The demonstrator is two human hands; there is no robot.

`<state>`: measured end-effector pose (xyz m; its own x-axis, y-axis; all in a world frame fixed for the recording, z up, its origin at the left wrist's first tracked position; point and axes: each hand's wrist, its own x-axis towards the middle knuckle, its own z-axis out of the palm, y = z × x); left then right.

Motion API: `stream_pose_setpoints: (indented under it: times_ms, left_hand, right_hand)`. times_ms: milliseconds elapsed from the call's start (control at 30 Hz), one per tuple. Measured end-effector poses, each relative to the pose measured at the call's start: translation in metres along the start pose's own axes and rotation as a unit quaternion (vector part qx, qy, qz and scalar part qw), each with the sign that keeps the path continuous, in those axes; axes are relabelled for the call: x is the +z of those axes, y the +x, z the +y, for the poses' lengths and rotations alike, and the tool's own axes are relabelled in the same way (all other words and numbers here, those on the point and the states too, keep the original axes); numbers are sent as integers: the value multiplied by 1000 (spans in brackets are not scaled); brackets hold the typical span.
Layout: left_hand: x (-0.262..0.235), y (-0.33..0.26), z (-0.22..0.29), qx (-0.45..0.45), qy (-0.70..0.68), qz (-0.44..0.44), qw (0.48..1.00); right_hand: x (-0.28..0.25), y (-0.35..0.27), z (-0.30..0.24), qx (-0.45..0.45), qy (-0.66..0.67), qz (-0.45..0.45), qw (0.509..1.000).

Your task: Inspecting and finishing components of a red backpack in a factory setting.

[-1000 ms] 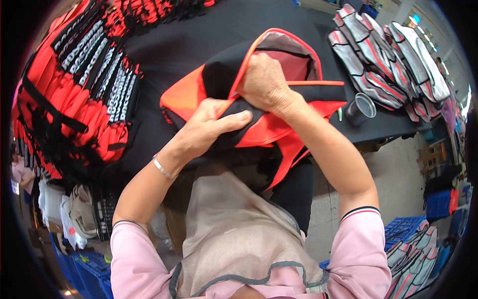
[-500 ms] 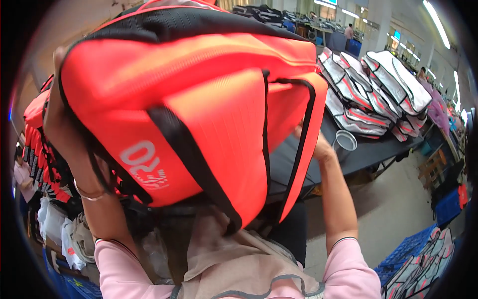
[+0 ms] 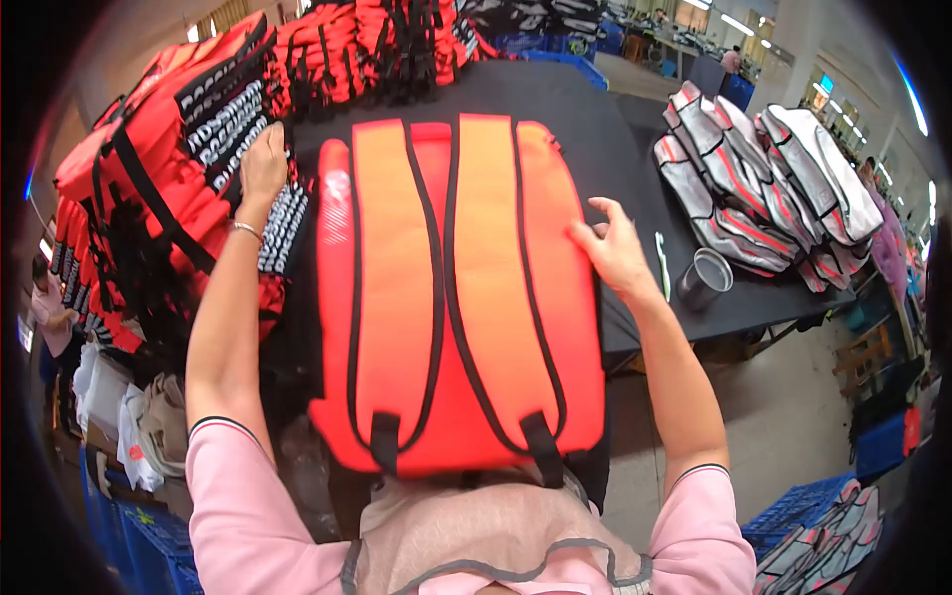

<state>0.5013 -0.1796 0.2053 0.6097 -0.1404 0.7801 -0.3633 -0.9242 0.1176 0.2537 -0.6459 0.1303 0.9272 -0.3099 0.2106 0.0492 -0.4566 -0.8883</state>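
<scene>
A bright red-orange backpack [image 3: 409, 297] lies on the dark table in front of me, its two wide, black-edged shoulder straps facing up. Its lower end comes close to my apron. My left hand [image 3: 263, 167] is off the backpack, fingers stretched out, in front of the piled red bags; whether it touches them I cannot tell. At the backpack's right edge is my right hand [image 3: 617, 246], its thumb against or just beside the red side and its fingers apart, gripping nothing.
Red bags with black straps [image 3: 149, 188] are piled high at the left, more [image 3: 367, 50] at the far edge. On the table [image 3: 635, 139] to the right stand a grey cup [image 3: 706, 276], a white-green toothbrush-like stick [image 3: 662, 263] and stacked silver bags [image 3: 729, 188]. A blue crate [image 3: 803, 511] sits lower right.
The backpack was held up and tilted between both hands; now it lies flat, straps up. Both hands have come off its body, the left moving toward the red pile.
</scene>
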Motion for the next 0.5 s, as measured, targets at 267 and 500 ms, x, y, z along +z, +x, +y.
stream_pose_setpoints:
  times_ms: [267,500]
  left_hand:
    - [19,-250,87,5,-112,-307,945]
    - [-14,-275,101,-49,-57,-285,956]
  right_hand:
    - [77,-57,102,-196,-383,-55,901]
    - [94,-42,70,-194,-471,-143,849]
